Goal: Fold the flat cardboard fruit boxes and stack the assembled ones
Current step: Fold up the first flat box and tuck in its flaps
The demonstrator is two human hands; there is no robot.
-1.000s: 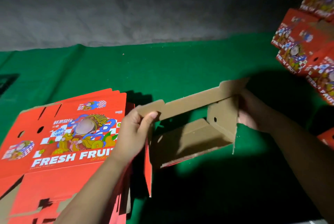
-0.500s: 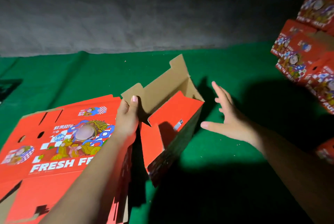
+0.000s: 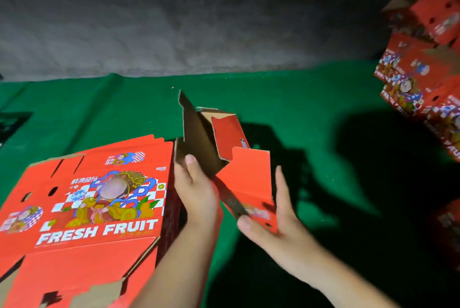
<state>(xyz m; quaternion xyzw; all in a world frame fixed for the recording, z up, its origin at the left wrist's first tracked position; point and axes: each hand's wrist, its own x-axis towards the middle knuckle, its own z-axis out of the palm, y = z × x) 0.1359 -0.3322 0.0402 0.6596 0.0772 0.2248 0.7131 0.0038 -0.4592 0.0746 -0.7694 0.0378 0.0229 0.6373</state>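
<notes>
A half-folded red cardboard fruit box (image 3: pixel 245 173) stands tilted in the middle of the green cloth, its brown inside flap sticking up. My left hand (image 3: pixel 196 188) grips that brown flap from the near side, thumb on its inner face. My right hand (image 3: pixel 271 218) holds the box's lower red corner, thumb under it and fingers up along its right side. A stack of flat red "FRESH FRUIT" box blanks (image 3: pixel 87 208) lies at the left, right next to my left forearm.
A pile of assembled red boxes (image 3: pixel 423 76) rises at the right edge, with another red box (image 3: pixel 448 228) lower right. The green cloth (image 3: pixel 311 108) covers the surface up to a grey wall behind. Dark shadows fall right of the box.
The box has turned, so its brown flap now points up and a red panel faces me. My right hand, open and off the box half a second ago, has taken its lower corner.
</notes>
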